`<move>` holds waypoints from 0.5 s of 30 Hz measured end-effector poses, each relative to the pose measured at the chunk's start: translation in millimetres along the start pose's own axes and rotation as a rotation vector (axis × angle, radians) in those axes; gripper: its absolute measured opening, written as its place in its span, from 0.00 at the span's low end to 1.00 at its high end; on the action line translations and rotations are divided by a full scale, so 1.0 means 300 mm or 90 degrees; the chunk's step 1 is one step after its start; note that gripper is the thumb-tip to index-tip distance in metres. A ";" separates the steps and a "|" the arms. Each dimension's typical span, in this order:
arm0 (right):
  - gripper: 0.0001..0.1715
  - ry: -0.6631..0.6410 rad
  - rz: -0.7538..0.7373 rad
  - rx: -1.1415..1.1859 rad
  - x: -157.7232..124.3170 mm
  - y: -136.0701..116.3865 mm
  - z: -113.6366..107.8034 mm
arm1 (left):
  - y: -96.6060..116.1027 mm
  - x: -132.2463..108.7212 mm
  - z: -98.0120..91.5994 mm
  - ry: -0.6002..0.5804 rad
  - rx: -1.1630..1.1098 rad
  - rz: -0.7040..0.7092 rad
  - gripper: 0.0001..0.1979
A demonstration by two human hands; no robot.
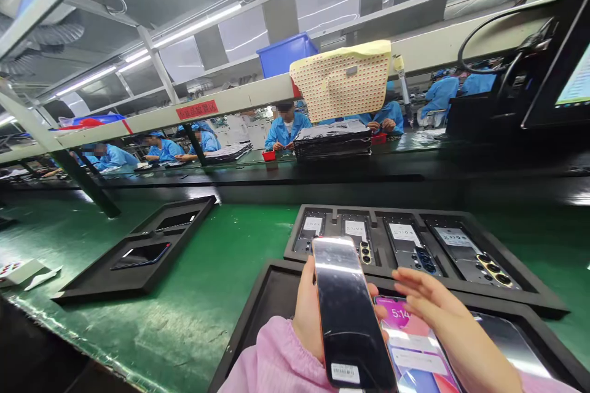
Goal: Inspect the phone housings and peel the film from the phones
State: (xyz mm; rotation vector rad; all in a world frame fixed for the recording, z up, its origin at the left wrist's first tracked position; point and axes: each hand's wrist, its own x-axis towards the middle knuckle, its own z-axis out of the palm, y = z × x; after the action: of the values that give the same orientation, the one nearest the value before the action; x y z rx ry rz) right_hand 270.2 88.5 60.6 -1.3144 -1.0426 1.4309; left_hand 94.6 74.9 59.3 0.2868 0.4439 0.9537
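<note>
My left hand (306,313) is wrapped round a smartphone (345,307) with a dark, glossy screen, an orange edge and a small white barcode label at its lower end. To its right, my right hand (433,307) hovers with fingers stretched out, holding nothing. Partly under both hands, a phone with a lit pink and purple screen (417,350) reading 5:14 lies in the near black foam tray (271,301). Another dark-screened phone (511,341) lies at that tray's right, partly covered by my right forearm.
Behind, a black foam tray (548,307) carries several phones showing their inner backs. At left, another tray (92,282) holds two dark phones on the green bench (221,258). A monitor (574,73) stands right; a stack of black sheets (332,141) and people in blue are beyond.
</note>
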 end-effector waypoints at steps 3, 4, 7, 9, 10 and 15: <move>0.31 -0.039 -0.079 -0.054 -0.003 -0.019 -0.018 | -0.042 0.008 0.010 0.001 0.094 -0.136 0.40; 0.31 -0.081 -0.081 -0.074 -0.006 -0.020 -0.018 | -0.058 0.012 0.007 -0.011 0.115 -0.169 0.40; 0.26 -0.147 -0.108 -0.105 -0.006 -0.016 -0.016 | -0.102 0.025 -0.005 -0.061 0.131 -0.178 0.35; 0.22 -0.125 -0.150 -0.106 0.002 -0.009 -0.019 | -0.119 0.031 -0.004 -0.072 0.167 -0.179 0.33; 0.21 -0.121 -0.161 -0.097 0.006 -0.006 -0.022 | -0.123 0.032 0.000 -0.068 0.189 -0.179 0.33; 0.18 -0.107 -0.214 -0.064 0.010 0.001 -0.031 | -0.126 0.035 0.002 -0.050 0.191 -0.174 0.33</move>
State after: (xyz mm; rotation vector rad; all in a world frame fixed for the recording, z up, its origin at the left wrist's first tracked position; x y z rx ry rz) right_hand 279.3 91.6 59.0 -1.0395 -1.3902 1.2605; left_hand 127.2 62.8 41.3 0.5194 0.5388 0.6055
